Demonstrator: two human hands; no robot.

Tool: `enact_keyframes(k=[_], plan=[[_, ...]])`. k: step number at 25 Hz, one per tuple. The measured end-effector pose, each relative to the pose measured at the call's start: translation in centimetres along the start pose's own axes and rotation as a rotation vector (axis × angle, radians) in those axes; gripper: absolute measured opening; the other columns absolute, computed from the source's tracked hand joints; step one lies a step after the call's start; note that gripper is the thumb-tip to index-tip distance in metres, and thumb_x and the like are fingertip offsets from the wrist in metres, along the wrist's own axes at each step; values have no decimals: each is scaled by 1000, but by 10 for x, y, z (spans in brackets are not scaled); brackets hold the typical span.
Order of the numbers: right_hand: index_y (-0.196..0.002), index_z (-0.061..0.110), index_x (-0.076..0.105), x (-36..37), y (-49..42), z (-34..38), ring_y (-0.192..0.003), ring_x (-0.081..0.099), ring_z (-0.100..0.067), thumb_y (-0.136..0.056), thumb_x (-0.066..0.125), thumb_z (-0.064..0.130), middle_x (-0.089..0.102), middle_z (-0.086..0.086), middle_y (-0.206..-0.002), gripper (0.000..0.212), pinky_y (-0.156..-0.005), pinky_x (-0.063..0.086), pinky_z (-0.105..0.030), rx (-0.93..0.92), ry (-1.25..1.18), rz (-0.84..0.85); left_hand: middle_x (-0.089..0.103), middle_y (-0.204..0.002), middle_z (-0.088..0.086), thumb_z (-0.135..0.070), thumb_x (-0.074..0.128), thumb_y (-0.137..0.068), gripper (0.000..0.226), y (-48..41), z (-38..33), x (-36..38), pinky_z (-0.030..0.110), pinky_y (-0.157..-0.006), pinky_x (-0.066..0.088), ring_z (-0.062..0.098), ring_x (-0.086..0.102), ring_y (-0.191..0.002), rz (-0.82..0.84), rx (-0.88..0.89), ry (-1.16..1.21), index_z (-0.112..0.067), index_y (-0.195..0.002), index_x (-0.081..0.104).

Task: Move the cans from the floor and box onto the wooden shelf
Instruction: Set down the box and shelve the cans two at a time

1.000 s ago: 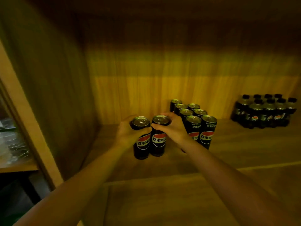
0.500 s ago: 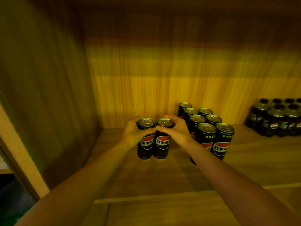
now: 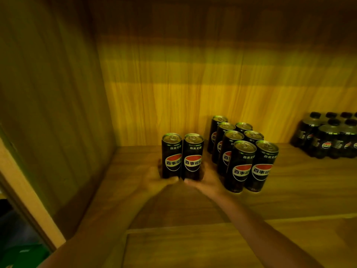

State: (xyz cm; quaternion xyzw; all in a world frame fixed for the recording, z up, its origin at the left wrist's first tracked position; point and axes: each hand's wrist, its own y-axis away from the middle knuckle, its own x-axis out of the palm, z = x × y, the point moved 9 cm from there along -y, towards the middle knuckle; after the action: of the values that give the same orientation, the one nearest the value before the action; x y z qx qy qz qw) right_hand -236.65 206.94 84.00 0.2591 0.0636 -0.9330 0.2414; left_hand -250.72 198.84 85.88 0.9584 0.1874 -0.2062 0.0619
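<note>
Two black cola cans stand side by side on the wooden shelf (image 3: 289, 190). My left hand (image 3: 154, 178) cups the base of the left can (image 3: 172, 151), thumb in front and fingers behind. My right hand (image 3: 209, 179) cups the base of the right can (image 3: 193, 153) in the same way. Both hands are blurred. Just to the right stands a block of several identical cans (image 3: 243, 151) in two rows, apart from the pair.
A shrink-wrapped pack of dark bottles (image 3: 328, 138) sits at the shelf's far right. The cabinet's side wall (image 3: 58, 113) rises on the left and its back panel (image 3: 193, 84) stands behind the cans. Bare shelf lies left of the pair and in front.
Both hands have slid down from the cans' tops to their bases. The two cans now stand on the shelf left of the block, and the view has shifted closer.
</note>
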Motion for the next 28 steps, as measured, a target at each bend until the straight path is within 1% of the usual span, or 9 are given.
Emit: enact_keyframes(k=[3, 7, 11, 15, 19, 21, 23, 25, 28], plan=[[-125, 19, 47, 2, 5, -6, -111, 61, -21, -76, 69, 31, 64, -4, -122, 55, -92, 51, -38, -52, 282, -119, 55, -134, 9, -33, 68, -77, 67, 0, 29, 2, 48, -110, 33, 26, 50, -125, -136, -70, -379, -18, -135, 38], [-116, 17, 55, -2, 5, 1, -99, 65, -22, -79, 66, 33, 69, -6, -109, 41, -80, 52, -32, -64, 319, -203, 54, -134, 9, -32, 59, -85, 55, -4, 26, 1, 50, -110, 33, 28, 49, -125, -220, -57, -432, -18, -134, 40], [-120, 21, 51, 0, 4, 0, -105, 63, -23, -80, 63, 39, 67, -5, -114, 46, -89, 51, -38, -60, 406, -216, 49, -139, 8, -36, 56, -86, 55, -7, 29, 0, 47, -115, 23, 29, 42, -131, -226, -51, -518, -18, -135, 38], [-132, 23, 38, -1, 2, 0, -130, 42, -29, -83, 57, 44, 51, -8, -136, 57, -108, 31, -46, -34, 555, -194, 40, -146, 9, -36, 53, -88, 60, -6, 28, 2, 46, -117, 19, 29, 34, -136, -200, -39, -551, -17, -140, 30], [-142, 24, 19, 3, 5, 1, -139, 27, -29, -76, 64, 46, 32, -6, -150, 83, -112, 29, -49, -31, 345, -105, 17, -156, 12, -45, 51, -87, 78, 8, 14, -2, 44, -118, 7, 28, 11, -145, -137, -70, -649, -14, -146, 11], [-144, 24, 9, -10, 17, 16, -142, 23, -28, -74, 68, 41, 24, -6, -154, 94, -112, 30, -51, -89, 247, -177, 8, -158, 11, -50, 48, -86, 83, 23, -1, -13, 45, -118, 3, 27, 4, -146, -130, -58, -734, -14, -147, 5], [-146, 17, 9, -26, 36, 40, -142, 21, -25, -78, 68, 33, 22, -6, -155, 91, -115, 26, -43, -175, 254, -242, 6, -158, 10, -54, 46, -86, 85, 44, -25, -29, 47, -118, 1, 26, 3, -146, -165, 22, -828, -14, -147, 3], [-145, 13, 15, -38, 59, 71, -142, 22, -23, -81, 65, 32, 24, -7, -154, 83, -115, 22, -36, -279, 349, -286, 6, -158, 10, -56, 45, -85, 86, 68, -51, -48, 46, -118, 0, 25, 5, -146, -224, 115, -914, -12, -147, 5], [-144, 11, 18, -30, 99, 116, -142, 22, -24, -83, 59, 41, 24, -9, -154, 79, -116, 17, -37, -424, 644, -231, 8, -158, 10, -61, 40, -84, 87, 107, -75, -68, 46, -118, 2, 25, 8, -146, -252, 212, -1043, -12, -147, 6]])
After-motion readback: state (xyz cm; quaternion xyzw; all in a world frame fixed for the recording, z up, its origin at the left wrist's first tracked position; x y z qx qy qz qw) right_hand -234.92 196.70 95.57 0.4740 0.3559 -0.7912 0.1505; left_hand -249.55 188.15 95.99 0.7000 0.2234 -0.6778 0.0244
